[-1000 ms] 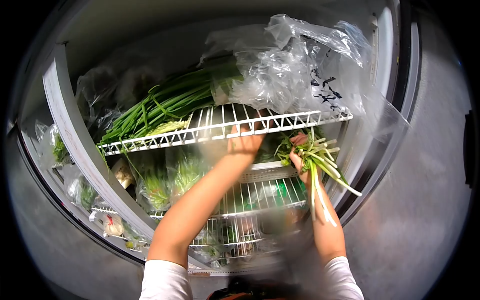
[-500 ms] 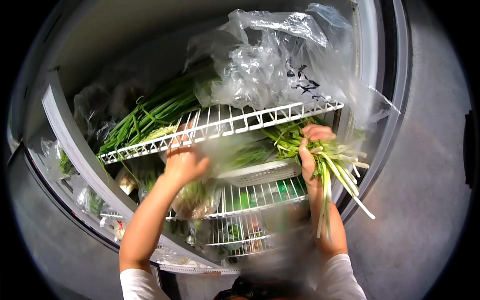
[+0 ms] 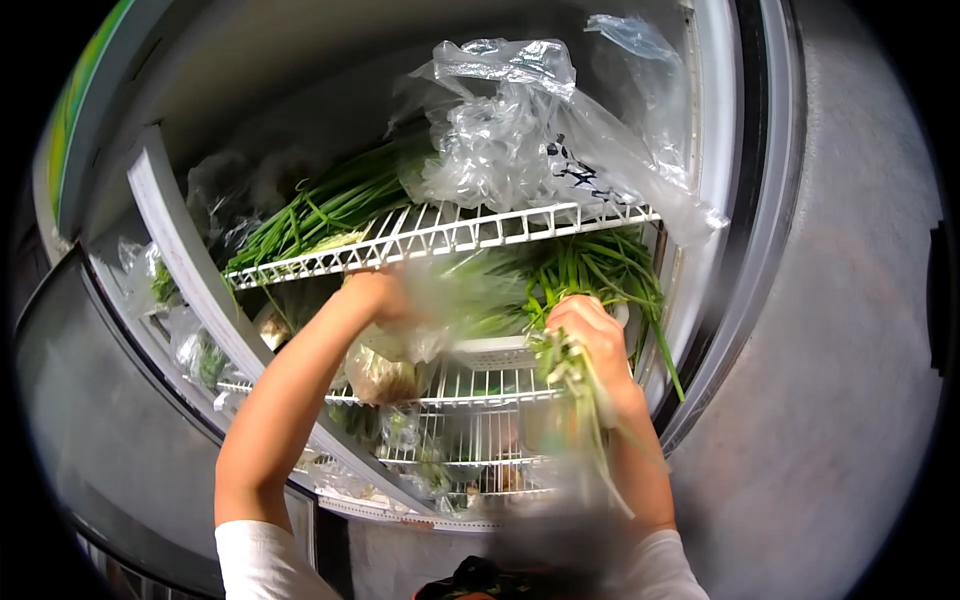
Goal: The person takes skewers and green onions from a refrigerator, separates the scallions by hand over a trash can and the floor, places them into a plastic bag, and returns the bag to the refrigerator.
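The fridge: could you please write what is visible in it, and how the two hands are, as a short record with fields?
Right hand: closed around greens, pale ends hanging below it
Left hand: below the front edge of the top shelf, near a clear bag; grip too blurred to tell
Top shelf, left: long green stalks
Top shelf, right: crumpled plastic with black marks
Between the hands: white basket, lower than the top shelf

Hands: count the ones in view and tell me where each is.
2. The left hand, its fingers blurred, is just below the front edge of the top shelf; the right hand is farther right, gripping greens. No other hand shows.
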Demonstrator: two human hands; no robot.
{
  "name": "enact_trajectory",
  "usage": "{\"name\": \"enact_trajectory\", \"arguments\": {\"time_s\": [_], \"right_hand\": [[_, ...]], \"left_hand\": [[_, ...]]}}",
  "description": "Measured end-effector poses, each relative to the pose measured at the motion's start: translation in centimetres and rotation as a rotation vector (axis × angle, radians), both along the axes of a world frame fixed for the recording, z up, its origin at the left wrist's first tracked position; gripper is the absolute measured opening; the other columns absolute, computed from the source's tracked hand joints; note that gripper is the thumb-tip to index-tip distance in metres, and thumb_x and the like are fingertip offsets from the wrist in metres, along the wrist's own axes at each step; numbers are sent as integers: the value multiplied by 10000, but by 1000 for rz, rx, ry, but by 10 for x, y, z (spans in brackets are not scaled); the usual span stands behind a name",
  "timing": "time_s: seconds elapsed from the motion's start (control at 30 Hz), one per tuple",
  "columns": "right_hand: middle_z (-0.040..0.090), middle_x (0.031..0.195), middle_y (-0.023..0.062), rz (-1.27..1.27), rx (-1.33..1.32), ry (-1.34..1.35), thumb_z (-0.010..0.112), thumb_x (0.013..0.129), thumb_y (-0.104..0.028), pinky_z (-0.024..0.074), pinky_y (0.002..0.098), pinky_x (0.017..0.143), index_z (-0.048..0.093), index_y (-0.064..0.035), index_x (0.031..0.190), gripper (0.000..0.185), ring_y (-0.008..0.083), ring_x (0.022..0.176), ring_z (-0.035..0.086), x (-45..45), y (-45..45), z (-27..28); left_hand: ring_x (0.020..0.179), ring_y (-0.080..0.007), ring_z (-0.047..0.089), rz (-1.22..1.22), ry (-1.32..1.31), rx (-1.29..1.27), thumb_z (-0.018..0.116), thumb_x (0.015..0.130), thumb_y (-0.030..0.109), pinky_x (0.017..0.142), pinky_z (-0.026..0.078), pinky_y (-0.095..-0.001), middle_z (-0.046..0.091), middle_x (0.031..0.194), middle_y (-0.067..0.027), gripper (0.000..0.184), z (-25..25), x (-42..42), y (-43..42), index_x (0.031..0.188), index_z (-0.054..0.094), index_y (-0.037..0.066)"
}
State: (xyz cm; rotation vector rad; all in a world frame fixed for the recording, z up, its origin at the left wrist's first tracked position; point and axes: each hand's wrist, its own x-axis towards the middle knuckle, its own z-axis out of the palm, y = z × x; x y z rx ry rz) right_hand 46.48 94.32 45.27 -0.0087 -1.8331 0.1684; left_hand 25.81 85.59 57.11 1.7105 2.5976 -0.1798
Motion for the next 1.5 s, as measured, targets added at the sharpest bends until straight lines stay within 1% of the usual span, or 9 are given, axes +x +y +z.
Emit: {"name": "enact_trajectory", "arguments": {"time_s": [0.2,0.3,0.6,0.67,0.73,0.9,1.2,1.4,1.5], "right_hand": [[562,924,68,-110,143,-296,505,671,-48,383,333,786,524,-57,766,97,231,858,501,6,-16,1],[531,763,40,-131,144,-311,516,644,-59,388,335,774,531,-78,743,101,211,800,498,6,-25,-3],[484,692,52,-370,178,-190,503,640,-35,383,363,762,522,-73,726,96,226,750,492,-10,-26,-9],[502,720,49,-351,246,-112,511,634,-50,380,364,769,521,-72,729,98,217,769,501,-12,-20,-11],[503,732,44,-305,342,-85,524,623,-76,375,370,776,518,-74,727,105,208,780,506,-8,-20,-12],[519,738,42,-216,500,164,577,590,-87,378,408,835,476,-73,647,117,195,772,512,-4,-81,8],[529,743,90,435,645,111,597,706,-60,367,485,851,467,-30,741,138,253,737,514,-46,-316,14],[483,737,30,1255,177,107,553,751,-139,356,457,878,399,-92,771,162,201,760,486,-120,-476,-32],[456,760,33,1659,-446,-115,533,698,-60,341,422,895,379,-104,800,189,191,822,455,-148,-569,-67]], "left_hand": [[921,-265,548,17,-523,-52,706,586,466,751,453,-336,550,1014,-204,716,14,9,-12,1011,546,-87],[785,-225,545,31,-540,-15,701,598,394,632,450,-290,544,1011,-168,633,-8,-10,-24,987,562,-86],[1114,-309,428,211,-564,52,700,577,462,963,330,-370,437,1166,-274,920,47,24,-162,1152,365,-173],[1067,-265,483,198,-756,128,727,619,278,950,358,-359,505,1127,-203,749,18,1,-207,1177,397,-96],[1074,-290,476,82,-994,278,705,643,355,934,366,-342,515,1116,-202,744,-7,28,-260,1192,415,-54],[975,-151,505,239,-1201,649,726,626,141,865,387,-267,552,1056,-82,587,-117,59,-394,1140,478,0],[918,-149,521,792,-971,1167,752,582,210,830,401,-275,560,1019,-79,591,-266,204,-655,1078,497,12],[880,-174,550,1386,-785,1128,742,583,226,799,425,-288,566,996,-101,647,-326,287,-741,1119,453,9],[903,-214,561,1573,-602,1277,739,565,240,811,431,-310,569,1003,-140,699,-385,322,-781,1145,423,12]]}}
